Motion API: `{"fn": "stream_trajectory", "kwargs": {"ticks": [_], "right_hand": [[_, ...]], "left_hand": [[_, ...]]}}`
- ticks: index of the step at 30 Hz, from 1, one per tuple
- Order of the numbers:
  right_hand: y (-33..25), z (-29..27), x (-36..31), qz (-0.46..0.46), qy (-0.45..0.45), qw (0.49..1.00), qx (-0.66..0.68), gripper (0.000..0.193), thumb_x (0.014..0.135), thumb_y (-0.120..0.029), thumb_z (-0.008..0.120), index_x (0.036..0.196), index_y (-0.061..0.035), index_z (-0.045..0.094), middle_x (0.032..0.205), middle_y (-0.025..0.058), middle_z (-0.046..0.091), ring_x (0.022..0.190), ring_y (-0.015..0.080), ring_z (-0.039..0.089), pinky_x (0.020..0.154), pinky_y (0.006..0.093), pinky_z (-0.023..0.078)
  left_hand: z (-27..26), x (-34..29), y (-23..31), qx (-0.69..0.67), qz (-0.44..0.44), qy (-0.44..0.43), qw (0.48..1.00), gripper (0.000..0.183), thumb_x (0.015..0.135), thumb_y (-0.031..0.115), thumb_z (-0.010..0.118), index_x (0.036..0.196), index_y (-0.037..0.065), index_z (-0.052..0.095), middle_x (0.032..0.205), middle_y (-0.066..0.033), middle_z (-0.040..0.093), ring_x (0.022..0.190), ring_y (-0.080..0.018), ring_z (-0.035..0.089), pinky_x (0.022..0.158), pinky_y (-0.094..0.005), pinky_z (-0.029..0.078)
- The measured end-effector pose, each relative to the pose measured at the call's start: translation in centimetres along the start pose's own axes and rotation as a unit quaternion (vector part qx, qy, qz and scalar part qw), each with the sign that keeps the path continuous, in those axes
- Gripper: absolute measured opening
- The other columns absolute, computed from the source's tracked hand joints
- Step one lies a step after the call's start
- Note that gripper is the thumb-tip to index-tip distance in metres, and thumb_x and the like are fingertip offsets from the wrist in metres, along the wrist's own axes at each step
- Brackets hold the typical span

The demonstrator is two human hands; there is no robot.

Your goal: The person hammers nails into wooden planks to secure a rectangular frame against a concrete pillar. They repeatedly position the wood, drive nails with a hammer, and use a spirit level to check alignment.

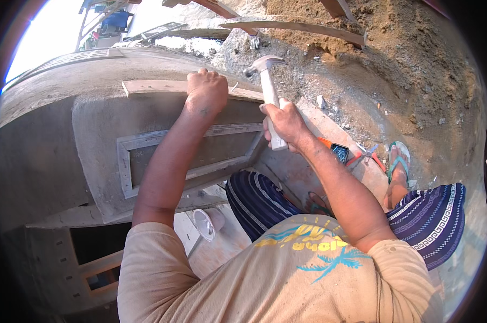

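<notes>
Fabric comes first at the bottom of our view: a beige short-sleeved shirt with a yellow and blue palm print (303,258), and beside it dark blue striped shorts with a white patterned hem (432,215) over our bent knees. Below our left arm a small white round cup (204,223) lies on the pale floor, close to the foot of the grey concrete block with a recessed rectangular panel (92,134). To the right, near our foot in a green flip-flop sandal (398,161), orange-handled pliers (362,155) rest on the ground just beside a small dark object we cannot identify. Farther up, our right hand (286,124) is wrapped fully around the white handle of a steel claw hammer (269,89), fingers closed tight; the hammer stands nearly upright, its head raised just above the top edge of the block. Our left hand (207,90) is curled closed and rests on a thin pale wooden strip (152,87) that lies along the top of the block; a thin nail (234,85) stands beside that hand, but whether the fingers pinch it we cannot tell. Beyond the block lie gravel and brown earth (394,59), crossed by a long curved wooden board (297,29).
</notes>
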State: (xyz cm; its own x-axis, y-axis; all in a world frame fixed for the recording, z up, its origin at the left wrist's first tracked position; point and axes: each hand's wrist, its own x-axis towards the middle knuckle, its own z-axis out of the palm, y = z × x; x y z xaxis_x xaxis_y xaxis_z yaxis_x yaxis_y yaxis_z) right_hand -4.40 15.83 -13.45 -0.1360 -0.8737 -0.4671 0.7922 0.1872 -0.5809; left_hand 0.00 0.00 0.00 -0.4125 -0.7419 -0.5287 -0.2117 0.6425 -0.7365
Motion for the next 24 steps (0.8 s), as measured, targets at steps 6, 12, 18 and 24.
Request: {"fn": "stream_trajectory", "kwargs": {"ticks": [6, 12, 18, 24], "right_hand": [[-2.9, -1.2, 0.7, -0.051, -0.029, 0.998, 0.037, 0.026, 0.100, -0.024, 0.061, 0.107, -0.0007, 0.053, 0.072, 0.0067, 0.060, 0.050, 0.0124, 0.060, 0.038, 0.0302, 0.050], [-2.4, -0.4, 1.0, -0.116, 0.098, 0.985, 0.078, 0.027, 0.100, -0.024, 0.059, 0.110, -0.0025, 0.047, 0.072, 0.0071, 0.059, 0.049, 0.0146, 0.058, 0.039, 0.0346, 0.051], [-2.6, -2.5, -0.1, -0.010, -0.083, 0.996, -0.007, 0.025, 0.101, -0.024, 0.060, 0.110, -0.0010, 0.054, 0.073, 0.0058, 0.061, 0.048, 0.0128, 0.059, 0.038, 0.0326, 0.051], [-1.8, -0.4, 1.4, -0.124, 0.076, 0.981, 0.126, 0.026, 0.100, -0.023, 0.059, 0.108, -0.0008, 0.050, 0.071, 0.0070, 0.059, 0.050, 0.0145, 0.060, 0.040, 0.0340, 0.051]], "left_hand": [[1.5, -1.3, -1.8, 0.004, 0.000, 0.090, 0.996, 0.018, 0.084, 0.012, 0.074, 0.101, 0.009, 0.079, 0.116, -0.0080, 0.074, 0.118, -0.0266, 0.067, 0.096, -0.0413, 0.056], [1.6, -0.3, -0.3, -0.037, 0.000, 0.126, 0.991, 0.018, 0.085, 0.007, 0.067, 0.099, 0.008, 0.079, 0.110, -0.0111, 0.076, 0.115, -0.0275, 0.069, 0.094, -0.0411, 0.057], [1.4, -0.5, 0.1, -0.066, -0.010, 0.120, 0.991, 0.018, 0.086, 0.007, 0.065, 0.097, 0.006, 0.080, 0.107, -0.0130, 0.077, 0.111, -0.0277, 0.070, 0.092, -0.0412, 0.058], [1.4, -0.1, 0.0, -0.057, -0.008, 0.140, 0.989, 0.018, 0.085, 0.007, 0.066, 0.096, 0.006, 0.080, 0.106, -0.0131, 0.077, 0.111, -0.0280, 0.071, 0.092, -0.0409, 0.058]]}}
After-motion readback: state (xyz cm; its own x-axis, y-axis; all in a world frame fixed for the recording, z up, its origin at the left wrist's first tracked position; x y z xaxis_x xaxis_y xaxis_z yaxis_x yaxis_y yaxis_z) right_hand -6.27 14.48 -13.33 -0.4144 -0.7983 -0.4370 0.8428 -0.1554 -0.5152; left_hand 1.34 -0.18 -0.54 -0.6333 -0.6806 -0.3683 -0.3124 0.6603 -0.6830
